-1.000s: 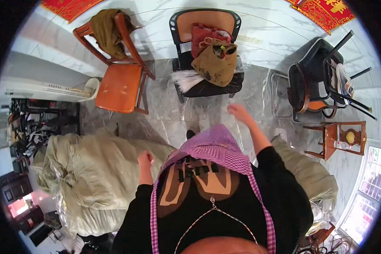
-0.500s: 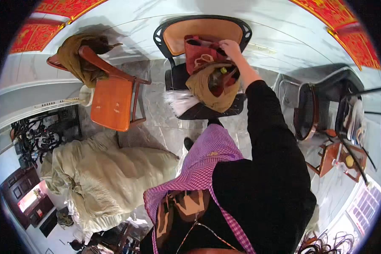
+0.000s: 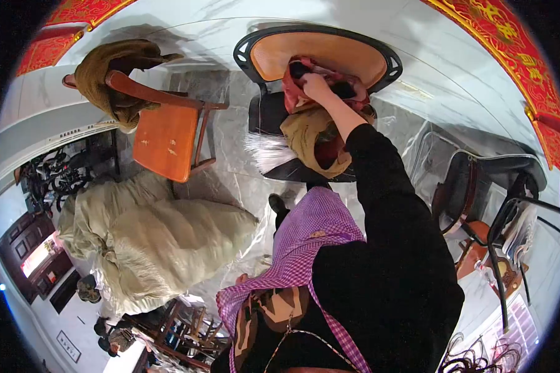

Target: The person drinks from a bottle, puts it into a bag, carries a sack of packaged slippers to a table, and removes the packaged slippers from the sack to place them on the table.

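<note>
My right hand point(image 3: 316, 87) is at the mouth of a red bag point(image 3: 292, 96), its fingers curled down; what they grip inside is hidden. The bag leans on the backrest of a black chair point(image 3: 317, 30) with an orange-tan back panel. In front of it on the seat sits an open brown cloth bag point(image 3: 302, 133) with dark red things inside. White bristly strands point(image 3: 269, 152) stick out at the seat's left. Only a small part of my left hand point(image 3: 241, 279) shows beside the checked apron point(image 3: 305, 230), and its grip is hidden.
An orange wooden chair point(image 3: 165, 140) with a brown cloth point(image 3: 102, 78) over its back stands at the left. Large beige sacks point(image 3: 174, 242) lie below it. Black chairs point(image 3: 473, 180) stand at the right, and a marbled wall point(image 3: 205, 31) is behind.
My right hand has moved from the red bag's right rim leftward into its mouth, and the bag now gapes wider. Part of my left hand has come into view beside the apron.
</note>
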A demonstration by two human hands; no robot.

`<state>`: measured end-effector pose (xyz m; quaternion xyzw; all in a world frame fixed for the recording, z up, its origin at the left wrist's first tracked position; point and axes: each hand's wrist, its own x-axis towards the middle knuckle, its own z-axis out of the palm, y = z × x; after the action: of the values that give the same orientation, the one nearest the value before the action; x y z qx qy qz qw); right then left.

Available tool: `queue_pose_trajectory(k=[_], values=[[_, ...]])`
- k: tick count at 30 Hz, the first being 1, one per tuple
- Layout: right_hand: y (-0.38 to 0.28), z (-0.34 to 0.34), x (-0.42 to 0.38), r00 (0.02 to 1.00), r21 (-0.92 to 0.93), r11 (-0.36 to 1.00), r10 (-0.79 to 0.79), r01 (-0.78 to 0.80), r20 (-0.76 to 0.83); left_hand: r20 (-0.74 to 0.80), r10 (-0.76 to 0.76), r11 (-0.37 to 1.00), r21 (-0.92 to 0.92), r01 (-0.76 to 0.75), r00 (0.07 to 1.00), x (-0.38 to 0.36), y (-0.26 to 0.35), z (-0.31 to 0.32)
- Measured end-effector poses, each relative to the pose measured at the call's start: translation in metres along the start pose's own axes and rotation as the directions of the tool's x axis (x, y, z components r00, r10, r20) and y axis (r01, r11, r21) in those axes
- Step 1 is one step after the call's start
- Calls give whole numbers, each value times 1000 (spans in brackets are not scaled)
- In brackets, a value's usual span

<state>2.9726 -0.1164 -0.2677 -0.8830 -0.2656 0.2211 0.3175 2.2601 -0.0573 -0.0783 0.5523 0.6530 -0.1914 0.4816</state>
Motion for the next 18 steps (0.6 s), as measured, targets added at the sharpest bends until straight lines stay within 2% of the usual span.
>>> queue_pose_trajectory(k=[2,3,6,9,12,14,16,18], values=[[-18,-24,-4,983,23,996,84,-82,-161,-3,-4,1000,7,4,1000,2,3,1],[-36,-34,-9,956,15,970,241,-242,-170,-5,-7,1000,7,7,1000,4,4,0],[-42,-32,-10,905,39,977,207,-208,-371,-6,-4,1000,11,4,1000,9,6,1],[-47,-40,-5,975,-47,975,216,-219,-59,-3,15,1000,19,-14,1000,11,5,3],[-94,-59,-11,953,-91,950,290,-298,-89,-25,80,996,28,-79,996,12,-3,11],[-61,-31,11,986,-145,977,143,-154,-82,-51,172,983,69,-169,984,18,-13,15],[-104,-57,-4,970,-14,972,235,-236,-62,-92,290,951,138,-277,953,25,-31,23],[-60,-24,12,983,-112,984,124,-140,-136,-152,319,944,137,-299,936,28,-40,28]])
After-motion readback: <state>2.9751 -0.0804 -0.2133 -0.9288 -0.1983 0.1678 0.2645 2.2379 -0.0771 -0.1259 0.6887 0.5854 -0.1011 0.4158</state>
